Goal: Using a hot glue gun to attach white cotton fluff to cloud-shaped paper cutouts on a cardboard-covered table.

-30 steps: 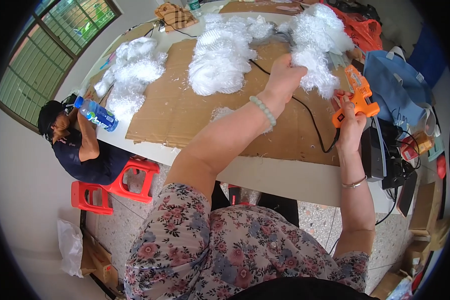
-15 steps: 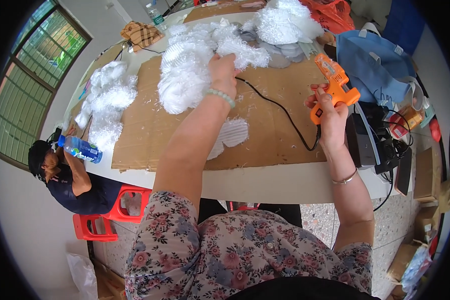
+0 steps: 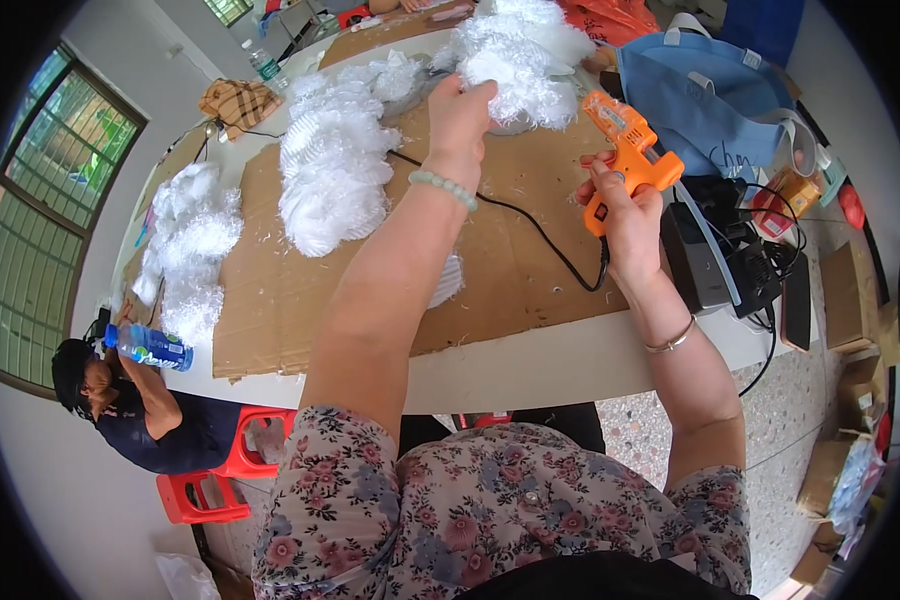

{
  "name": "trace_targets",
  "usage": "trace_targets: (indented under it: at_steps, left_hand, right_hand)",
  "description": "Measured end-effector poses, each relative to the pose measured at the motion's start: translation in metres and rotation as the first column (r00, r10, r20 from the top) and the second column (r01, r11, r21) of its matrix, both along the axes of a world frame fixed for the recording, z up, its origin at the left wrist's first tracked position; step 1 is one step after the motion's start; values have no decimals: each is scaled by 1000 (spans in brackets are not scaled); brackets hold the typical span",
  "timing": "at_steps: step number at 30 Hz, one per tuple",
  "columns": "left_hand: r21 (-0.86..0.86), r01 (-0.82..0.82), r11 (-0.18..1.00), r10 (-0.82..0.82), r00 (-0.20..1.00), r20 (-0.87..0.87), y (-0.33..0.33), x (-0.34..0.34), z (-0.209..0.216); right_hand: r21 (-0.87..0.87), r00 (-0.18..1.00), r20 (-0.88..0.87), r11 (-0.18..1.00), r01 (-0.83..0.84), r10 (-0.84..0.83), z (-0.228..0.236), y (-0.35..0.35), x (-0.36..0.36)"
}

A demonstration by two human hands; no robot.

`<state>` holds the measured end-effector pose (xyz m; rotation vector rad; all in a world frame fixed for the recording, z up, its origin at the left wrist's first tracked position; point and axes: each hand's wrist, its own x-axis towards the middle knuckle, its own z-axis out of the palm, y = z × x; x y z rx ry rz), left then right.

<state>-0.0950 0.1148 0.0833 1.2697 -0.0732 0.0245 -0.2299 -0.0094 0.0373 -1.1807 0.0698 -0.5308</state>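
Observation:
My right hand (image 3: 627, 215) is wrapped round the handle of an orange hot glue gun (image 3: 632, 150), which points up and away. A black cord (image 3: 540, 230) runs from its base across the cardboard. My left hand (image 3: 460, 125), reaching far over the table, is closed on the edge of a fluffy white piece (image 3: 520, 90); its fingertips are partly hidden. That piece lies against a larger heap of white fluffy pieces (image 3: 515, 35). Left of my forearm sits a long pile of white ribbed and fringed pieces (image 3: 335, 170). A flat white ribbed piece (image 3: 448, 280) shows beside my forearm.
Brown cardboard (image 3: 530, 290) covers the white table (image 3: 490, 375). More white fluff (image 3: 190, 235) lies at the left. A bottle (image 3: 150, 346) is near a seated person (image 3: 140, 410). At right are a blue bag (image 3: 705, 110), a dark box (image 3: 695, 262) and cables.
My left hand has moved farther away and to the right with the fluffy piece, over to the heap. The glue gun stays in my right hand. The whole view has shifted slightly.

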Motion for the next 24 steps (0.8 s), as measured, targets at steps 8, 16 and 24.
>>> trace_targets:
  at_steps: [8, 16, 24]
  left_hand:
    - [58, 153, 987, -140, 973, -183, 37, 14, -39]
    - [321, 240, 916, -179, 962, -206, -23, 1, -54]
    - [-128, -93, 987, 76, 989, -129, 15, 18, -29]
  right_hand:
    - [6, 1000, -22, 1000, -8, 8, 6, -2, 2]
    - [-23, 998, 54, 1000, 20, -18, 7, 1, 0]
    - [-41, 995, 98, 999, 6, -2, 5, 1, -2]
